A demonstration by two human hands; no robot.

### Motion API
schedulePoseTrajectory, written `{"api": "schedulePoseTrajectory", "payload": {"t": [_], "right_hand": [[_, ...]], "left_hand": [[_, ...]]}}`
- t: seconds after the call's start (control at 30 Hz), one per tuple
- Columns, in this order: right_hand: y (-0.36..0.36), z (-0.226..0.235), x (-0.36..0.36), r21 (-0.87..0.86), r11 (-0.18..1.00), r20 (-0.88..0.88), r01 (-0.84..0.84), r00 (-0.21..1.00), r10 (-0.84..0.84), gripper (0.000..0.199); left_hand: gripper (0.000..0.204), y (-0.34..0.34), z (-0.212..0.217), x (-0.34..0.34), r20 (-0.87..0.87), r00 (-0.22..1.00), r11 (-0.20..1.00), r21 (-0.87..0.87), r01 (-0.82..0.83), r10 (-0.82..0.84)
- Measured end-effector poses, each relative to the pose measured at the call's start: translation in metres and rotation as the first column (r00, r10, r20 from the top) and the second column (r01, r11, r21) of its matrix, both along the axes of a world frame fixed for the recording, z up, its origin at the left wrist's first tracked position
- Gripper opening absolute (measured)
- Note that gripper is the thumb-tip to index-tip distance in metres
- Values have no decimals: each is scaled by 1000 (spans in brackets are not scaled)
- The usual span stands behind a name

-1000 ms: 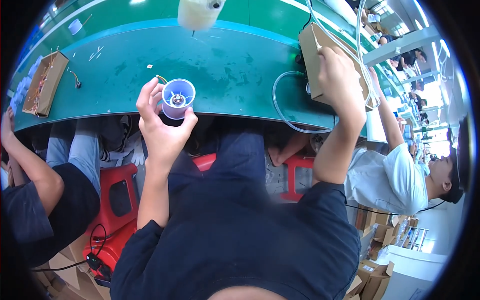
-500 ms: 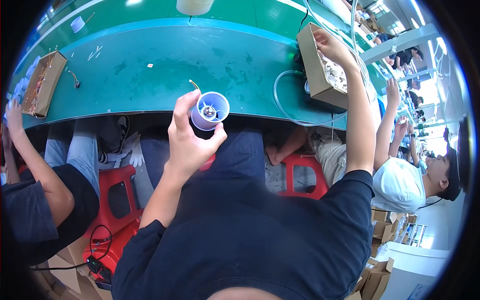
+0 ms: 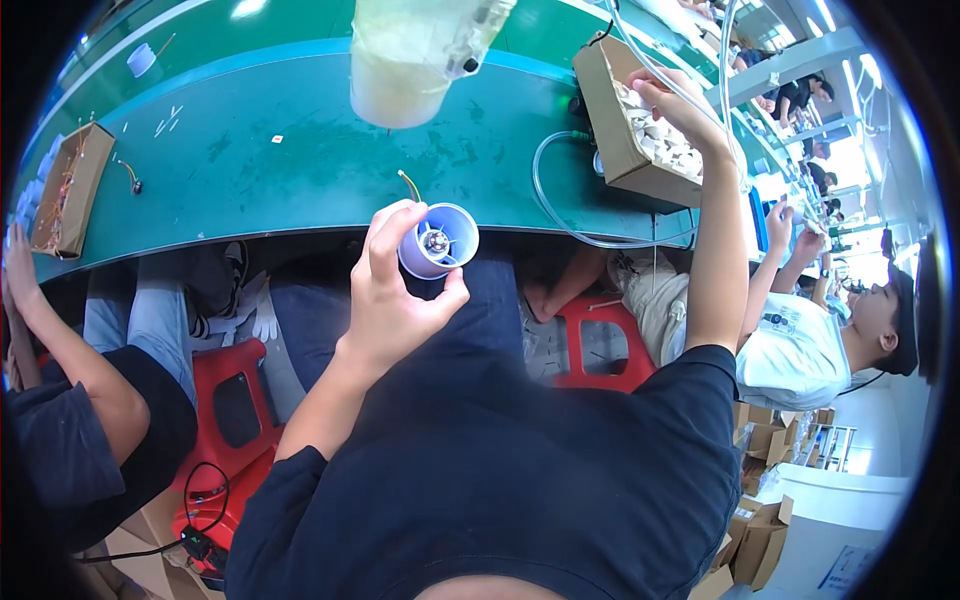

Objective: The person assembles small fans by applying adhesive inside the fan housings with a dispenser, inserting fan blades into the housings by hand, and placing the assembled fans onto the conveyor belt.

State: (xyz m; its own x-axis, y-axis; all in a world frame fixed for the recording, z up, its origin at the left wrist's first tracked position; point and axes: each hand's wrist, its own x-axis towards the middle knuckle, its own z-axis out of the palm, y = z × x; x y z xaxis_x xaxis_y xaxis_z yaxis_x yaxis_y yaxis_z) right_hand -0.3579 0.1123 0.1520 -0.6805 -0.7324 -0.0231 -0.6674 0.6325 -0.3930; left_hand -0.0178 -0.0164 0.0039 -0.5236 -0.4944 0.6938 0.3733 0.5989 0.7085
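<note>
My left hand (image 3: pixel 385 285) is closed around a pale lavender plastic cylinder (image 3: pixel 464 232), held just off the table's near edge. Inside its open end, thin ribs surround a small round metal motor (image 3: pixel 435 242). A short bundle of coloured wires (image 3: pixel 408 185) sticks up behind the cylinder. At the right, my right hand (image 3: pixel 685 108) is over an open cardboard box (image 3: pixel 612 130) filled with small white parts (image 3: pixel 665 145). Its fingers are bent together at the box's far side; what they pinch, if anything, is too small to make out.
A whitish translucent container (image 3: pixel 400 70) hangs over the green table (image 3: pixel 270 180). Clear tubing (image 3: pixel 545 190) loops beside the box. At left are another cardboard box (image 3: pixel 85 190) with wired parts and a loose wired piece (image 3: pixel 132 180). Co-workers sit on both sides, near red stools (image 3: pixel 230 400).
The hanging container now shows much lower in the picture. My left hand and the cylinder have shifted slightly right and down. My right hand remains at the box, its fingers drawn back a little.
</note>
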Motion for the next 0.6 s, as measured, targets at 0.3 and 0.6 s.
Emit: {"api": "schedulePoseTrajectory", "payload": {"t": [0.3,0.6], "right_hand": [[13,-1,4,52,979,-78,-198,976,202,41],[8,-2,43,-421,895,39,-144,984,176,49]], "left_hand": [[74,-3,-2,1,5,1000,1000,-7,-12,12],[79,-4,1,2,60,998,998,-54,-31,35]]}}
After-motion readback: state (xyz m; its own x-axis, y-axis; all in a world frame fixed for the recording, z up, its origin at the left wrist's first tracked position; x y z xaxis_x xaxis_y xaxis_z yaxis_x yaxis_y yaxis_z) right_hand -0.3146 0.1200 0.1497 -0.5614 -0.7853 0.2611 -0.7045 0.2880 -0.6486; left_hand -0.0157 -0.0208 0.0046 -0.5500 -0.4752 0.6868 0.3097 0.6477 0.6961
